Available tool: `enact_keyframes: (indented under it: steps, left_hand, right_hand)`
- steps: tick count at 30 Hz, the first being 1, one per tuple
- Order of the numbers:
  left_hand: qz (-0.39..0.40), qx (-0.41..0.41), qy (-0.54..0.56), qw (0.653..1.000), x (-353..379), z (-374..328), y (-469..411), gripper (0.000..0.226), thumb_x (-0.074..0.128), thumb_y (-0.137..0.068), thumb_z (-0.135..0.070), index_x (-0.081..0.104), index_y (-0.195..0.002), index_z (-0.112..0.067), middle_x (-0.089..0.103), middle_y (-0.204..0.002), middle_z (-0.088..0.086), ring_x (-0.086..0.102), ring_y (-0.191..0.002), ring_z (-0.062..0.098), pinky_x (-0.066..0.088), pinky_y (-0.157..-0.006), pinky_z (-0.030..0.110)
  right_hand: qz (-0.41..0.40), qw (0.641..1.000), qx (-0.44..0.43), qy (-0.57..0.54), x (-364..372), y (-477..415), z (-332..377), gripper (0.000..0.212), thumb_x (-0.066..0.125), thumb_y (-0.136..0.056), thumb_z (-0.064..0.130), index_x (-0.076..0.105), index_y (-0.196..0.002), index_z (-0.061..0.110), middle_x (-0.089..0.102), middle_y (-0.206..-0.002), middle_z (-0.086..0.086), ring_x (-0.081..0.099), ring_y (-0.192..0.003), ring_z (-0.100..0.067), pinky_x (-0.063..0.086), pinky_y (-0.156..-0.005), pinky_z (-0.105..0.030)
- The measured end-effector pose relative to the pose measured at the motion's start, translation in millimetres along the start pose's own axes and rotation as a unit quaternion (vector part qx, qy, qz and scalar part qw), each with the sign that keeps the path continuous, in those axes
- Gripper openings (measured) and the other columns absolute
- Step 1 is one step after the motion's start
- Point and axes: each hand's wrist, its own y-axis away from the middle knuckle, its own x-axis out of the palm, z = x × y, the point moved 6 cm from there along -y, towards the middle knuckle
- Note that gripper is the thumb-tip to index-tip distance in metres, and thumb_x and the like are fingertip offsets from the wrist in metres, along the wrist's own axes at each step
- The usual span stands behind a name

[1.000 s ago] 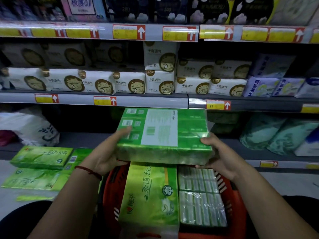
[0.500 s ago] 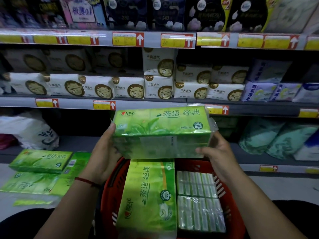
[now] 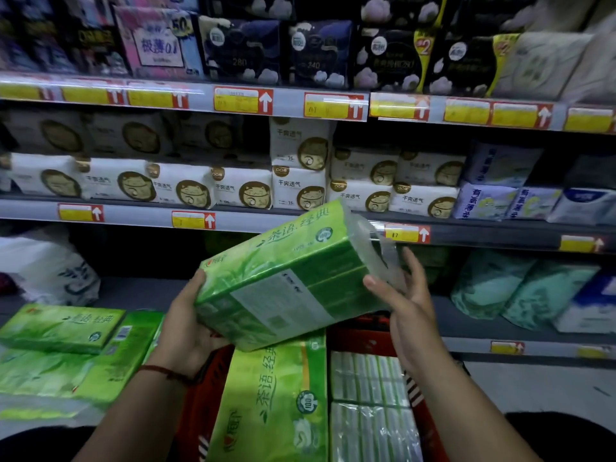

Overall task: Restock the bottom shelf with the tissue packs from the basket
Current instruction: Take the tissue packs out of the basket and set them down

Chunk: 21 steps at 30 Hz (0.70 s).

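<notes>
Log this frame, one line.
left hand: holds tissue pack, tilted | right hand: flat against its end | pack over basket | bottom shelf: not yet placed

White cat-logo packs (image 3: pixel 186 191) sitting in rows on middle shelf (image 3: pixel 133 216). Dark packs (image 3: pixel 320 51) standing above. Teal packs (image 3: pixel 490 281) lying lower right; white bag (image 3: pixel 50 268) slumping lower left.

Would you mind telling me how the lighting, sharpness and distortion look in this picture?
Head view: dim, bluish light, the bottom shelf nearly black inside; the wide lens bows the shelf rails; the top-left packs and price tags are smeared; print on the tissue pack is readable, with glare on its clear wrap.
</notes>
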Motion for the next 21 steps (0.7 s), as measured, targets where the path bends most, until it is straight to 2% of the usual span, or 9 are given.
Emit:
enact_keyframes:
  steps: [2, 4, 7, 10, 12, 15, 17, 19, 21]
  left_hand:
    - [0.016, -0.007, -0.003, 1.000, 9, 9, 5, 0.048, 0.054, -0.095, -0.062, 0.069, -0.126, -0.028, 0.075, -0.121, 0.010, 0.068, -0.114, 0.036, 0.049, -0.097, 0.068]
    - [0.020, 0.013, -0.004, 1.000, 18, 12, 10, 0.046, 0.053, -0.098, -0.056, 0.067, -0.129, -0.025, 0.075, -0.121, 0.010, 0.070, -0.112, 0.036, 0.054, -0.091, 0.066]
    - [0.032, 0.056, -0.007, 0.998, 28, 5, 17, 0.038, 0.051, -0.103, -0.045, 0.065, -0.131, -0.023, 0.072, -0.128, 0.009, 0.070, -0.114, 0.032, 0.054, -0.093, 0.065]
    - [0.052, 0.122, -0.025, 0.991, 38, -8, 26, 0.034, 0.053, -0.104, -0.035, 0.063, -0.134, -0.025, 0.069, -0.132, 0.006, 0.068, -0.119, 0.027, 0.054, -0.098, 0.056]
    - [0.061, 0.164, -0.051, 0.983, 44, -16, 31, 0.034, 0.053, -0.104, -0.028, 0.062, -0.137, -0.028, 0.071, -0.131, 0.001, 0.069, -0.118, 0.023, 0.055, -0.095, 0.047]
    - [0.090, 0.200, -0.101, 0.970, 49, -24, 36, 0.038, 0.061, -0.100, -0.027, 0.061, -0.137, -0.029, 0.069, -0.133, 0.000, 0.066, -0.123, 0.024, 0.052, -0.101, 0.048]
    - [0.089, 0.215, -0.160, 0.959, 48, -28, 36, 0.047, 0.071, -0.090, -0.033, 0.059, -0.136, -0.030, 0.068, -0.133, -0.002, 0.066, -0.122, 0.019, 0.055, -0.098, 0.044]
    - [0.067, 0.240, -0.265, 0.931, 48, -29, 39, 0.061, 0.080, -0.081, -0.042, 0.053, -0.135, -0.032, 0.064, -0.130, -0.008, 0.066, -0.115, 0.007, 0.059, -0.089, 0.029]
    - [0.040, 0.272, -0.390, 0.879, 48, -27, 41, 0.074, 0.076, -0.077, -0.064, 0.042, -0.138, -0.039, 0.052, -0.139, -0.003, 0.058, -0.125, 0.012, 0.052, -0.103, 0.035]
  right_hand:
    - [0.009, 0.999, 0.025, -0.030, 6, 1, -7, 0.078, 0.088, -0.068, 0.027, 0.056, -0.137, 0.043, 0.068, -0.133, 0.007, 0.066, -0.119, -0.014, 0.053, -0.096, -0.036]
    - [0.008, 0.991, 0.074, -0.115, 3, -1, -17, 0.065, 0.078, -0.075, 0.012, 0.060, -0.132, 0.036, 0.069, -0.132, -0.004, 0.067, -0.119, -0.026, 0.053, -0.100, -0.053]
    - [0.024, 0.967, 0.110, -0.230, -11, -7, -27, 0.084, 0.079, -0.068, 0.000, 0.053, -0.144, 0.022, 0.060, -0.143, -0.019, 0.059, -0.129, -0.040, 0.042, -0.106, -0.069]
    - [0.031, 0.936, 0.146, -0.318, -18, -6, -43, 0.109, 0.079, -0.048, -0.009, 0.050, -0.149, 0.021, 0.053, -0.149, -0.022, 0.049, -0.136, -0.047, 0.036, -0.105, -0.077]
    - [0.016, 0.927, 0.173, -0.334, -19, -4, -56, 0.105, 0.063, -0.054, -0.017, 0.049, -0.150, 0.022, 0.051, -0.149, -0.025, 0.048, -0.135, -0.051, 0.037, -0.104, -0.077]
    - [-0.006, 0.929, 0.194, -0.315, -22, -1, -65, 0.087, 0.038, -0.069, -0.022, 0.053, -0.147, 0.013, 0.052, -0.146, -0.031, 0.051, -0.131, -0.052, 0.043, -0.106, -0.069]
    - [-0.021, 0.932, 0.189, -0.309, -25, -3, -63, 0.079, 0.036, -0.073, -0.019, 0.057, -0.143, 0.010, 0.054, -0.144, -0.031, 0.052, -0.129, -0.050, 0.047, -0.104, -0.065]
    - [-0.027, 0.944, 0.153, -0.291, -26, -9, -53, 0.083, 0.044, -0.067, -0.015, 0.059, -0.142, 0.016, 0.054, -0.145, -0.029, 0.052, -0.127, -0.048, 0.048, -0.102, -0.064]
    - [-0.039, 0.959, 0.109, -0.260, -24, -15, -40, 0.089, 0.044, -0.057, -0.014, 0.067, -0.132, 0.029, 0.060, -0.140, -0.022, 0.055, -0.121, -0.045, 0.049, -0.098, -0.061]
